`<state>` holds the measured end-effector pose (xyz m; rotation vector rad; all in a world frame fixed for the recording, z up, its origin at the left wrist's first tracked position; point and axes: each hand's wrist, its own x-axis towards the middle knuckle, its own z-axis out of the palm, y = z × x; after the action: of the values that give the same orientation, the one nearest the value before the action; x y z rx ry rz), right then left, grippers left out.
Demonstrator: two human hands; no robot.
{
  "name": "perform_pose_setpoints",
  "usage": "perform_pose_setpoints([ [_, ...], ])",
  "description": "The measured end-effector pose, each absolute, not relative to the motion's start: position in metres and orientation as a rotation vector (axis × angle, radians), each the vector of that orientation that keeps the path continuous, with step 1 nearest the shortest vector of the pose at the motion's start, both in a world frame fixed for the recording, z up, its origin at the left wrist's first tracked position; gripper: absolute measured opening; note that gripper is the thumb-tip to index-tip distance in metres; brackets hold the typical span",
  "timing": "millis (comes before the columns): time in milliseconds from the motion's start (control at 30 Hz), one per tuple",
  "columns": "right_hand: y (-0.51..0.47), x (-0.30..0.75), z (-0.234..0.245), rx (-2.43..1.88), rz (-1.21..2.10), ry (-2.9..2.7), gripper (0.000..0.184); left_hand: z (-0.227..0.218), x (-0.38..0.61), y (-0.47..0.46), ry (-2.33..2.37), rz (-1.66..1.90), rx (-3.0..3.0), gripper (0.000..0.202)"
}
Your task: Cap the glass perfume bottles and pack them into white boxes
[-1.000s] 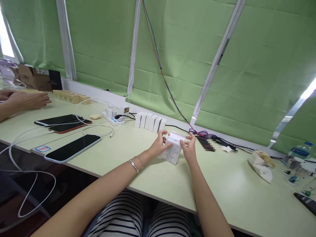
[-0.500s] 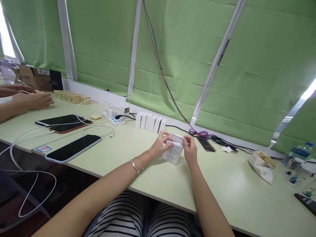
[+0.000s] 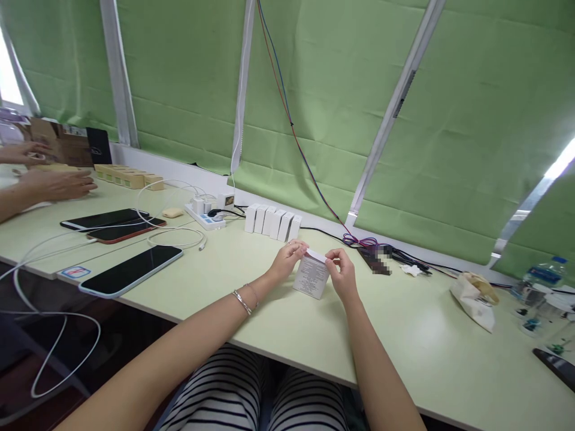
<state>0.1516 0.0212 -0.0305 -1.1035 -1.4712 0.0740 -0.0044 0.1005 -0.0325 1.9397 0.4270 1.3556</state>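
A small white carton point(image 3: 311, 278) with fine printed text on its near face stands on the pale table between my hands. My left hand point(image 3: 288, 260) has its fingers closed at the carton's upper left corner. At the upper right corner, my right hand point(image 3: 342, 273) pinches the top edge. The carton's top flap point(image 3: 316, 255) lies low over the opening, tilted slightly; whether it is tucked in cannot be seen. Behind my left hand, several similar white cartons point(image 3: 273, 222) stand upright in a row.
Phones point(image 3: 132, 270) and white cables lie to the left, near a power strip point(image 3: 204, 218). Another person's hands point(image 3: 58, 184) work at far left beside yellow boxes point(image 3: 128, 177). A cloth pouch point(image 3: 474, 299), a water bottle point(image 3: 543, 272) and dark cables point(image 3: 406, 258) are on the right.
The carton's top flap, raised before, has come down over the opening. My left fingers have shifted from the front of the opening to the upper left corner.
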Motion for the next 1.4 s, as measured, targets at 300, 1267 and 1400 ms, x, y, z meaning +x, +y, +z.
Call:
perform_pose_setpoints([
  [300,0.0196,0.1531,-0.0286,-1.098,0.113,-1.504,0.004,-0.0368,-0.0006,0.0961,0.496,1.376,1.84,0.028],
  [1267,0.0212,0.1546,-0.029,-1.139,0.095,-1.474,0.017,-0.0346,-0.0072,0.0977,0.437,1.401,2.053,0.025],
  [1400,0.0226,0.1555,-0.03,-1.143,0.101,-1.48,0.018,-0.0354,-0.0081,0.0993,0.428,1.4,2.077,0.024],
])
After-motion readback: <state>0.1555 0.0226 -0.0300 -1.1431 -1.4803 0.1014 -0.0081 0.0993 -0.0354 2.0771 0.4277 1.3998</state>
